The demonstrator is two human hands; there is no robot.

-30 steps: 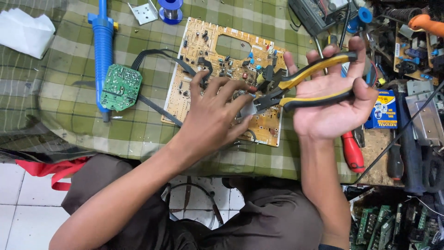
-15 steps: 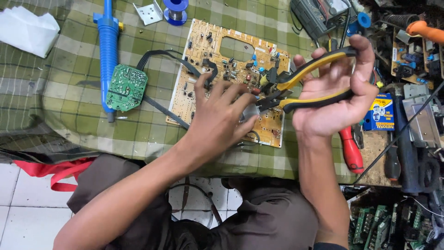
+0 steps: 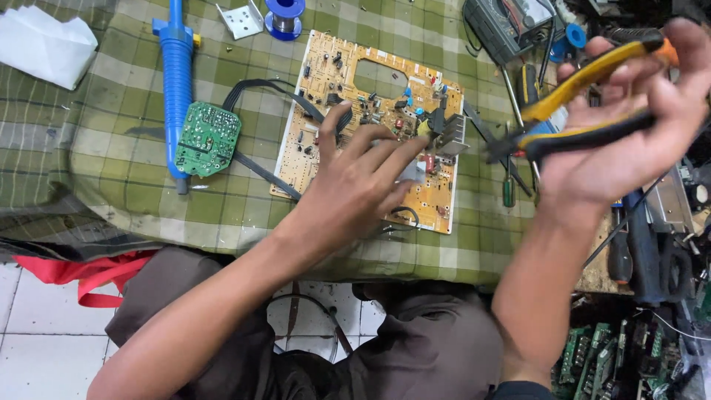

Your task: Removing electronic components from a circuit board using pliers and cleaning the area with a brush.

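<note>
My left hand (image 3: 355, 189) is resting open, fingers spread, on the tan rectangular circuit board (image 3: 333, 89). My right hand (image 3: 629, 141) is gripping yellow-and-black-handled pliers (image 3: 585, 104), right of the board.

Bright even light, soft shadows, slight motion blur

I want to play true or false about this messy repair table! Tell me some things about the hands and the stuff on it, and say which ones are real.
1. The right hand holds pliers with yellow and black handles. True.
2. The left hand rests on the tan circuit board. True.
3. The small round circuit board is red. False: it is green.
4. The blue desoldering pump is in the left hand. False: it lies on the checked green cloth, beside the green board.
5. The pliers are lifted off the tan board. True.
</note>
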